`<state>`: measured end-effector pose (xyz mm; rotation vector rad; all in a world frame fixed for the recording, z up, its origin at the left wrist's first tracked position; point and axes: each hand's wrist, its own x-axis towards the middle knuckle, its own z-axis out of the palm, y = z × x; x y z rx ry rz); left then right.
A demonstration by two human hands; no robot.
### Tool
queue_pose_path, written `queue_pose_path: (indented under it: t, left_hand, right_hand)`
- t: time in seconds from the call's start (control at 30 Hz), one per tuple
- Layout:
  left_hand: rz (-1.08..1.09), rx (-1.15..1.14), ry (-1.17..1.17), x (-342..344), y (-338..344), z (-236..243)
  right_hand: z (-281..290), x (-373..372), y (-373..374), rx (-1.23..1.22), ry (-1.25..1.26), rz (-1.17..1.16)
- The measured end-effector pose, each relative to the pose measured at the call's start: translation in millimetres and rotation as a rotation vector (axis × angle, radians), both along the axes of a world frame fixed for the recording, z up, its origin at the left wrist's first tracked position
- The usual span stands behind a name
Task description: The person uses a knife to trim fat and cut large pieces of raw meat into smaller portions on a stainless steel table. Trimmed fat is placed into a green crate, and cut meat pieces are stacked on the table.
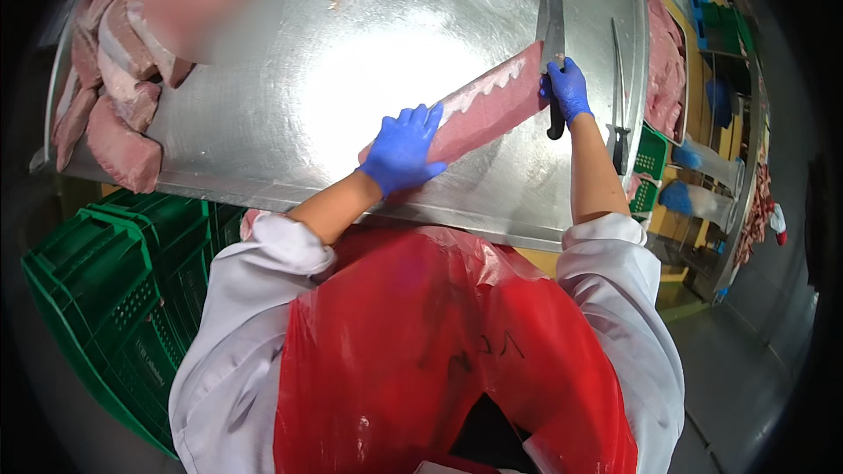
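A long slab of pink meat [487,118] with a ragged white fat strip lies slanted on the metal table [263,114]. My left hand [404,147], in a blue glove, rests on the slab's near left end with its fingers spread. My right hand [569,89], also gloved in blue, is closed round the black handle of a knife [555,25]. The blade points away from me, beside the slab's far right end. Whether the blade touches the meat I cannot tell.
Several meat pieces [123,136] are heaped at the table's left. A thin long tool with a black handle [621,151] lies near the right edge. Beyond it is a tray of meat [665,61]. Green crates [114,254] stand below left. A red apron [439,342] covers my front.
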<state>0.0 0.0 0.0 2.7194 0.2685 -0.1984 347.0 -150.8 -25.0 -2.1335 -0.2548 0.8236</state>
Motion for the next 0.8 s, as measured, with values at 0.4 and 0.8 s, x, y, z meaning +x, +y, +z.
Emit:
queue_pose_path:
  t: [0.4,0.8]
  left_hand:
    - [0.246,-0.228,-0.298,-39.4,53.7,-4.8]
    - [0.31,-0.119,-0.624,-31.3,99.9,22.2]
  right_hand:
    - [63.1,-96.6,-21.4,-0.054,0.089,0.074]
    - [83.5,-146.3,-53.3,0.002,0.191,0.137]
